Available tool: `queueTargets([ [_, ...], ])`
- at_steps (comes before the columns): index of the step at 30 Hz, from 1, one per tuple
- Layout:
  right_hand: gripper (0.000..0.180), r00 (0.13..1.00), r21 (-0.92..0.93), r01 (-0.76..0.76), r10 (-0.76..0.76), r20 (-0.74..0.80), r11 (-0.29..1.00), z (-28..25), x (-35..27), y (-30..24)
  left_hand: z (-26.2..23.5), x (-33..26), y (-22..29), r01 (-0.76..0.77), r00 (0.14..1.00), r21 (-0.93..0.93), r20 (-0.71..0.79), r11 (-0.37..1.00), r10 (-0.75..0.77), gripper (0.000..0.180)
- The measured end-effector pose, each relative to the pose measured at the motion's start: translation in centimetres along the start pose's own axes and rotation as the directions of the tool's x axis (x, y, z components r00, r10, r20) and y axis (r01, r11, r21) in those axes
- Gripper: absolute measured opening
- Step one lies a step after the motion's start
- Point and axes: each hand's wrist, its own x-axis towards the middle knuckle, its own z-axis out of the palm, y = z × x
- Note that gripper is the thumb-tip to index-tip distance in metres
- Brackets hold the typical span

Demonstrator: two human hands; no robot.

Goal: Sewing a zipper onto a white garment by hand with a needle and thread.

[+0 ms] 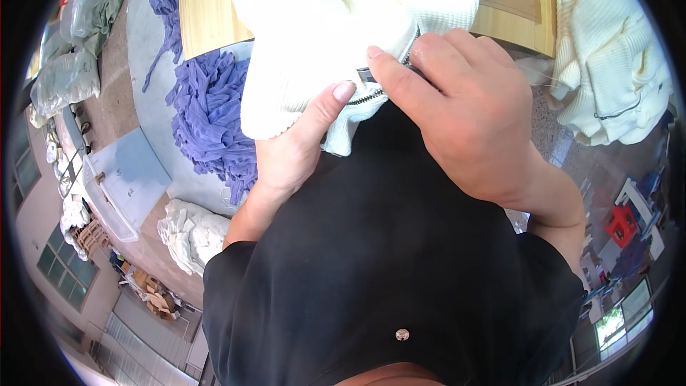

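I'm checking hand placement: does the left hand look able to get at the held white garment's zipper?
Likely yes: the left hand grips the white garment with its thumb beside the zipper; nothing visible lies between, though the right hand is close.

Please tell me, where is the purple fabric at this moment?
In the head view, the purple fabric is heaped on the left, left of the left hand; some lies below the light wooden tabletop, some along its left edge.

2 arms (561, 207) bend inward: left grip (294, 149), thumb (330, 105) raised, fingers seemingly tucked behind; right grip (471, 104) curled, knuckles up.
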Motion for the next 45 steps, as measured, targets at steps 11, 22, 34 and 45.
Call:
queueTargets([
  [11,0.034,0.926,0.576,-0.376,0.274,0.26,0.726,-1.8,0.4,3.4,-0.3,0.9,-1.3,-0.132,0.991,-0.054,-0.033,0.99,0.13,0.046],
  [22,0.014,0.93,0.666,-0.35,0.156,0.334,0.658,1.7,2.5,3.7,-0.4,0.8,-0.8,-0.071,0.997,0.036,-0.004,0.997,0.072,0.061],
  [34,0.016,0.903,0.619,-0.428,0.287,0.32,0.658,1.9,2.4,3.4,-0.1,1.2,-0.9,-0.12,0.993,-0.065,-0.025,0.991,0.119,0.047],
  [45,0.015,0.913,0.678,-0.406,0.302,0.273,0.614,2.2,1.8,3.1,0.0,1.1,-0.9,-0.102,0.994,-0.097,0.012,0.99,0.104,0.05],
])
